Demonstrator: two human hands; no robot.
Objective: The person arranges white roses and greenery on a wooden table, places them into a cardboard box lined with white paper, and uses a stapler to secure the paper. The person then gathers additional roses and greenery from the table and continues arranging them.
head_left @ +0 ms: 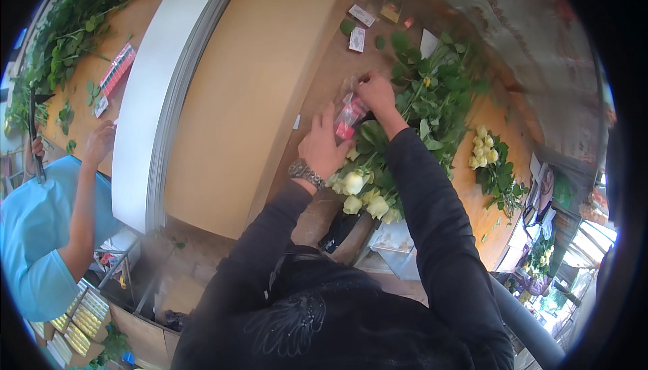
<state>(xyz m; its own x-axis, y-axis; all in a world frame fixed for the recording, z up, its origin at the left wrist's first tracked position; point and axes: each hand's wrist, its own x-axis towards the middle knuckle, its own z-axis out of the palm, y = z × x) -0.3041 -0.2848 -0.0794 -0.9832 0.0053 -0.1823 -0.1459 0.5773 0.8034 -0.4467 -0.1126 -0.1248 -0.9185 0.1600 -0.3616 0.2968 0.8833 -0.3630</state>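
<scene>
White boxes point(357, 39) beyond the grip, beige panel point(250, 100) to its left, person in blue point(40, 225) farther left, greenery point(74, 29) far left

A flower-handling workshop — pale roses point(354, 182), leafy stems point(432, 100), wooden worktable point(482, 209) — with a co-worker point(37, 228) alongside.

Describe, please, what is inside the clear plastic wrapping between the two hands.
Pink items show through the clear wrapping; whatever the left hand and right hand cover cannot be seen.
</scene>
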